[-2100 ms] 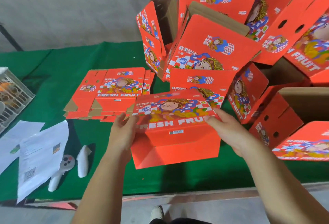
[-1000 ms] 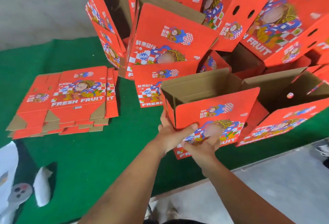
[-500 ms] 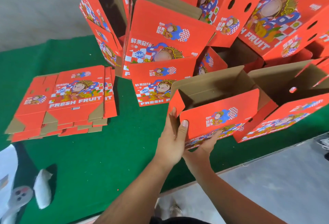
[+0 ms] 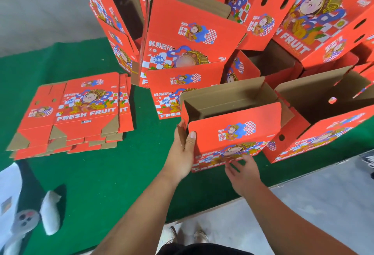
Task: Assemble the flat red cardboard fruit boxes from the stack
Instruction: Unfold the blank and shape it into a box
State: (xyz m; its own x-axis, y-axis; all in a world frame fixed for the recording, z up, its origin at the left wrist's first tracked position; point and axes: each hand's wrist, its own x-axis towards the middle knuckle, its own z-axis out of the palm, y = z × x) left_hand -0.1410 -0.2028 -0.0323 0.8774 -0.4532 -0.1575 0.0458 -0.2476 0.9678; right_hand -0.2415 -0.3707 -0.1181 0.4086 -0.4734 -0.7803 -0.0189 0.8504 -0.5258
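An opened red fruit box [image 4: 232,133] stands upright on the green table [image 4: 101,173] near its front edge, brown inside showing, top flaps up. My left hand [image 4: 182,153] grips its left end, thumb on the printed front panel. My right hand [image 4: 244,171] sits at the lower front edge of the same box, fingers spread against it. The stack of flat red boxes [image 4: 74,113] lies to the left, well apart from both hands.
Assembled red boxes [image 4: 190,38] are piled behind and to the right, some tilted, one open box [image 4: 323,113] right beside the held one. White papers [image 4: 8,194] and two white controllers [image 4: 50,212] lie at the left front. The table edge runs just below my hands.
The flat box I held has been opened into an upright box and set down at the right front. My right hand has slid from under it to its lower front edge.
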